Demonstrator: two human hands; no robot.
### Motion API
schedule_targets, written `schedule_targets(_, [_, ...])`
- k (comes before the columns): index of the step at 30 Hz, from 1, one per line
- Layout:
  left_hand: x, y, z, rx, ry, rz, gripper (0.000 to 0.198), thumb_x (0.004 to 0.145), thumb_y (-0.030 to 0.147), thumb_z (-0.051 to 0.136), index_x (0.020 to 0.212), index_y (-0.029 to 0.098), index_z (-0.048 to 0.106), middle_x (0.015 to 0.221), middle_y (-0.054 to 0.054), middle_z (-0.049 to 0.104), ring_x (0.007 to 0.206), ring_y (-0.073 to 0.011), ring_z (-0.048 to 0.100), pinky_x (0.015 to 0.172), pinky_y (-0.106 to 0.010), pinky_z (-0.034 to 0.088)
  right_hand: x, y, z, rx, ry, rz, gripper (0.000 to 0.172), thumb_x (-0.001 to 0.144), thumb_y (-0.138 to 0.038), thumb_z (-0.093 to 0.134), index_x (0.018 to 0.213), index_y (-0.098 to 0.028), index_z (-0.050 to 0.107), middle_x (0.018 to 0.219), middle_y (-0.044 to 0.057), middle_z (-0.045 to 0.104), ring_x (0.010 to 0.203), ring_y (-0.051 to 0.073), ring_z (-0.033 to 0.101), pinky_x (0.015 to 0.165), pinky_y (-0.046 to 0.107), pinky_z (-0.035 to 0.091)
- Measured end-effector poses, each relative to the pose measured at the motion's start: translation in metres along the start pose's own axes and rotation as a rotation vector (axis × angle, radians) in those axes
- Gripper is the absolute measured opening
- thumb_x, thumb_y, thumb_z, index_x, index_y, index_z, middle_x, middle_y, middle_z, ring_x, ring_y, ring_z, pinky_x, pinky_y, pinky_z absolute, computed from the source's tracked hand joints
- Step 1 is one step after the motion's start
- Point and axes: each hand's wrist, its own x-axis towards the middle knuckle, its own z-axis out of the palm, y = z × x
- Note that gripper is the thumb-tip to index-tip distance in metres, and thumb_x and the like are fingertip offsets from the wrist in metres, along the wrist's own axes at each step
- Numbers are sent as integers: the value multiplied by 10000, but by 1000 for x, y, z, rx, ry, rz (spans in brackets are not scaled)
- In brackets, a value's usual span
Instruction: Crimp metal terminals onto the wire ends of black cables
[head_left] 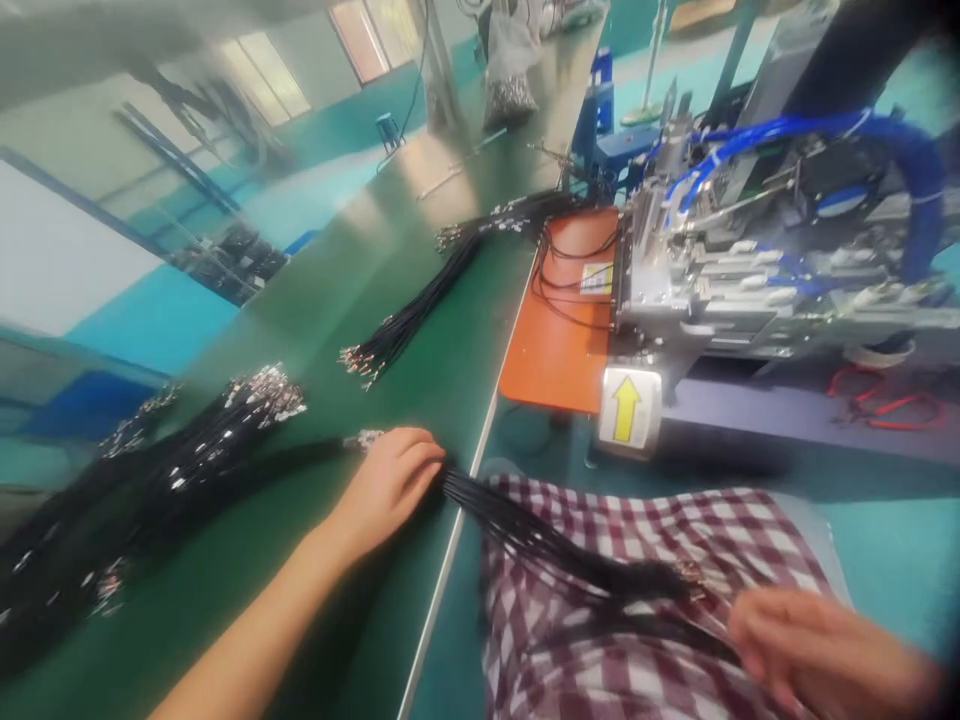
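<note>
A bundle of thin black cables (525, 525) runs from the green table's edge across a checkered cloth on the lap. My left hand (397, 480) is closed around its upper part, at the table edge. The bundle's copper-coloured tips lie on the cloth, near my right hand (802, 635). That hand is blurred, at the lower right, beside the tips and the end of a second dark strand (675, 632). Whether its fingers hold anything cannot be made out.
Large cable bundles (202, 460) lie on the green table (330, 590) at left, with another bundle (427, 308) farther back. A machine (675, 270) with blue tubes and an orange plate (555, 350) stands at the right. A bag of small parts (510, 95) sits at the far end.
</note>
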Motion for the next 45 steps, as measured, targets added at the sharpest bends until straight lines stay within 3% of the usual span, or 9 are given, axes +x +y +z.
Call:
schedule_targets(2, [-4, 20, 2, 2, -24, 55, 240, 969, 283, 397, 1039, 208, 613, 1092, -89, 627, 1020, -220, 560, 912, -380, 436, 7, -15, -6, -148, 94, -134, 350, 810, -539, 648, 776, -191, 676, 716, 45, 701, 590, 145, 634, 474, 190, 449])
schedule_targets(4, [-9, 29, 3, 3, -10, 43, 230, 956, 280, 418, 1010, 218, 633, 1049, -74, 648, 966, -215, 579, 882, -375, 453, 22, -30, 4, -362, 167, -257, 347, 821, -541, 627, 896, -208, 690, 867, 68, 720, 808, 219, 672, 668, 268, 541])
schedule_targets(8, [-18, -1, -6, 76, 182, -268, 286, 943, 301, 394, 954, 189, 657, 1008, -99, 647, 993, -250, 568, 915, -415, 453, 70, -47, 57, -657, 132, -374, 515, 788, -488, 645, 1211, -198, 597, 1301, 119, 603, 1184, 316, 561, 1029, 451, 427])
schedule_targets(12, [-30, -42, -20, 117, 243, -433, 282, 922, 282, 414, 1000, 175, 664, 1026, -97, 640, 980, -243, 580, 914, -418, 474, 114, -58, 112, -741, -130, -442, 590, 724, -404, 714, 1242, -171, 555, 1204, 120, 657, 1090, 314, 617, 918, 416, 503])
schedule_targets(16, [-37, -33, -11, 61, 191, -370, 303, 923, 291, 473, 1167, 204, 631, 1194, -89, 594, 1132, -239, 514, 1016, -418, 410, 121, -76, 140, -641, -350, -465, 291, 862, -340, 576, 1089, -157, 595, 805, 20, 710, 694, 199, 673, 650, 296, 548])
schedule_targets(21, [-45, -7, -12, -42, 57, -308, 358, 908, 366, 553, 1246, 259, 599, 1203, -91, 583, 1161, -268, 455, 999, -469, 400, 88, -77, 137, -989, -107, -746, 213, 927, -261, 471, 1051, -223, 639, 767, 23, 712, 658, 201, 673, 610, 281, 532])
schedule_targets(27, [-60, 2, -30, -239, -92, -259, 143, 844, 376, 658, 906, 285, 749, 963, -34, 639, 910, -200, 553, 869, -393, 456, 63, -39, 113, -1377, 91, -1075, 495, 800, -34, 372, 1174, -232, 630, 852, 61, 738, 592, 200, 678, 514, 275, 517])
schedule_targets(32, [-63, 14, -21, -306, -84, -249, 196, 866, 330, 625, 722, 222, 703, 834, -32, 669, 818, -185, 578, 787, -344, 471, 59, -27, 110, -1413, 98, -1067, 525, 774, -8, 367, 1173, -221, 632, 772, 55, 720, 587, 188, 659, 521, 256, 505])
schedule_targets(45, [-69, 27, -19, -224, -34, -224, 179, 951, 173, 411, 821, 201, 531, 982, -57, 588, 954, -196, 495, 881, -359, 401, 54, -37, 113, -1308, 32, -1010, 442, 855, -96, 400, 1219, -233, 608, 846, 59, 756, 604, 207, 701, 527, 265, 549])
